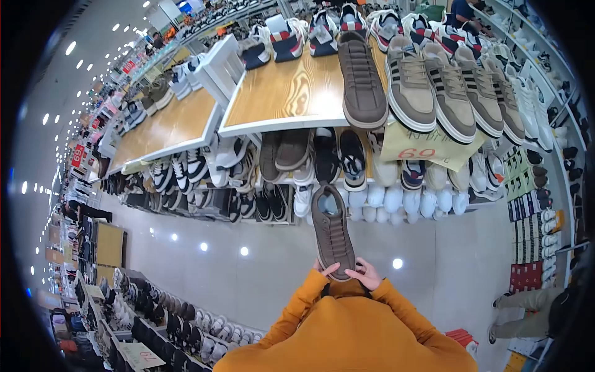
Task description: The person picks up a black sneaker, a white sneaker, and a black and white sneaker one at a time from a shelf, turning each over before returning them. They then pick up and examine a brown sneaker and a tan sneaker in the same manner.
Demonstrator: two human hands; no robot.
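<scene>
A dark brown lace-up shoe (333,232) is held in front of the orange-sleeved body, its toe toward me and its opening facing away. My left hand (326,269) grips the toe end from the left, and my right hand (365,273) grips it from the right, thumbs on top. A similar brown shoe (362,80) rests on the wooden display table (297,93) ahead, beside several beige shoes with dark stripes (409,84).
Shoes fill the shelves under the table, near a yellow price sign (427,146). Another shoe rack (186,316) stands at the lower left. A person's legs (527,315) show at the right, by wall shelves. Glossy floor (248,260) lies between.
</scene>
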